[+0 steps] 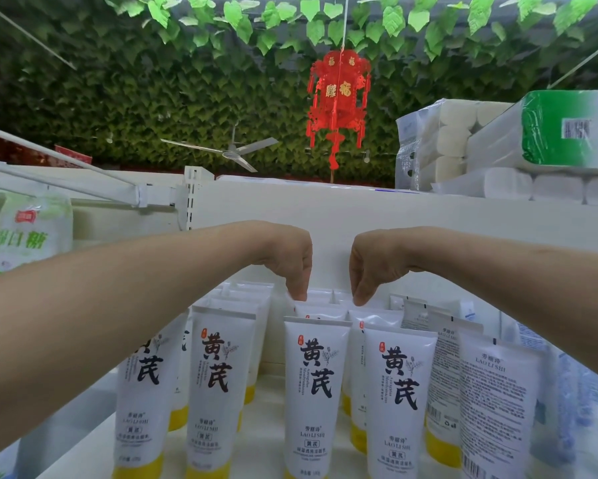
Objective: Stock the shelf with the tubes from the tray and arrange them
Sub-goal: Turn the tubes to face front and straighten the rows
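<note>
My left hand and my right hand, fingertips drooped onto the flat crimped edge of a back tube, grip unclear, glossy white yellow-capped tubes upright on the smooth shelf at 6 o'clock

White shelf carries upright tubes (caps down).

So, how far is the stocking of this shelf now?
Done: several rows of tubes stand cap-down on the shelf, most with labels forward. In hand: the left hand and right hand reach down to the top edge of a rear tube; whether they pinch it is unclear. Left: two right-side tubes show their back labels. The tray is out of view, so remaining stock is unknown.
</note>
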Available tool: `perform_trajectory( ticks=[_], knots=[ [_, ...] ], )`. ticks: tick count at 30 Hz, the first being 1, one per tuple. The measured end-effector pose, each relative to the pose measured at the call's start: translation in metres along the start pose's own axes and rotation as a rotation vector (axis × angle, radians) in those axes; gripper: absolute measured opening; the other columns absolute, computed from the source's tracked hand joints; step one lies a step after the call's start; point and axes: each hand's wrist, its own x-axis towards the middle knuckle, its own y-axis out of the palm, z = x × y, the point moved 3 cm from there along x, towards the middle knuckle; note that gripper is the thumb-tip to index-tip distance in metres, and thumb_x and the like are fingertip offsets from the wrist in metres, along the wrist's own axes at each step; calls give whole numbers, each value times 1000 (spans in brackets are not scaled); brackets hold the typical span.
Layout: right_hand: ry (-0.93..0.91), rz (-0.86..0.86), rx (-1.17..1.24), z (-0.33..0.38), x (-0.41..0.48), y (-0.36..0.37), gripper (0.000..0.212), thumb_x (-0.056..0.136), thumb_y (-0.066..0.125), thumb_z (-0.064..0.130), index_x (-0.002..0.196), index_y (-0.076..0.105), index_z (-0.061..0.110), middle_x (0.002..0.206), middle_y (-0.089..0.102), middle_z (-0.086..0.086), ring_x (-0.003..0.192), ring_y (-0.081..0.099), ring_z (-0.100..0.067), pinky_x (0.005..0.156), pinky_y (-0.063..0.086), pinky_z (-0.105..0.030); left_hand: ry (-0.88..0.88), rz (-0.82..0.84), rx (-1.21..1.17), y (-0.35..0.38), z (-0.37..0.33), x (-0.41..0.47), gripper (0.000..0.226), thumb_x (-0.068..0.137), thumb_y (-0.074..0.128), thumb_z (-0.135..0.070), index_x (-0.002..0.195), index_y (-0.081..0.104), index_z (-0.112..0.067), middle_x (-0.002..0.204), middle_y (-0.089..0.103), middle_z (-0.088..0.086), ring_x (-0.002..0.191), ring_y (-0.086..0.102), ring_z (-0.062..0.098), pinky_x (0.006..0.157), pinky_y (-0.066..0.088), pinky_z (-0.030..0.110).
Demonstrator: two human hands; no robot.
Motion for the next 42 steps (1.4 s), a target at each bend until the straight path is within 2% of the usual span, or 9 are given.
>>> perform_trajectory(
  ticks=[4, 7, 12, 19, 28, 38, 42],
  knots=[
    [12, 16, -1, -1, 0, 1, 13, 79, 81, 25, 89, 75, 18, 90, 67, 7, 104, 62, -21, 94, 46, -35, -3, 24, -18, 1, 2, -1, 9, 75, 83, -21, 75, 75, -18, 88, 70, -5, 106, 61, 22, 101, 48, 42],
    [23, 16, 6, -3, 0, 2, 19, 80, 80, 25, 97, 75, 15, 93, 67, 5, 104, 61, -21, 95, 45, -35, 6, 33, -24, 1, 2, -2, 8, 76, 82, -20, 78, 75, -17, 85, 69, -8, 105, 61, 20, 102, 48, 41],
    [14, -1, 17, -4, -1, 3, 20, 80, 80, 25, 97, 76, 16, 98, 70, 4, 103, 61, -21, 90, 46, -32, 23, 29, -4, 1, 1, -1, 8, 77, 82, -20, 79, 75, -17, 80, 68, -10, 96, 60, 16, 101, 48, 41],
    [-4, -12, 14, -6, -1, 3, 17, 80, 80, 27, 93, 76, 18, 89, 68, 7, 101, 62, -20, 86, 45, -31, 37, 26, -2, 1, -1, -4, 7, 78, 81, -19, 79, 74, -16, 76, 67, -12, 86, 58, 9, 102, 47, 41],
    [-5, -7, -24, -3, 1, 2, 20, 79, 81, 27, 95, 77, 17, 86, 67, 8, 98, 62, -19, 93, 48, -35, 44, -14, -24, 0, -8, -5, 8, 77, 81, -20, 79, 75, -16, 85, 70, -7, 97, 61, 14, 99, 48, 38],
    [0, -8, 21, -5, 1, 3, 19, 80, 79, 25, 97, 76, 15, 83, 65, 9, 96, 60, -19, 93, 46, -34, 7, 14, -58, 1, -8, -4, 9, 78, 81, -20, 82, 75, -14, 87, 69, -6, 105, 61, 19, 103, 46, 41],
    [3, -2, 28, -6, 1, 2, 21, 80, 79, 26, 98, 76, 15, 86, 66, 9, 99, 61, -19, 93, 46, -33, -19, 62, -73, 2, -7, -3, 8, 79, 80, -21, 81, 74, -16, 101, 71, 1, 110, 60, 21, 105, 45, 43]
  ],
)
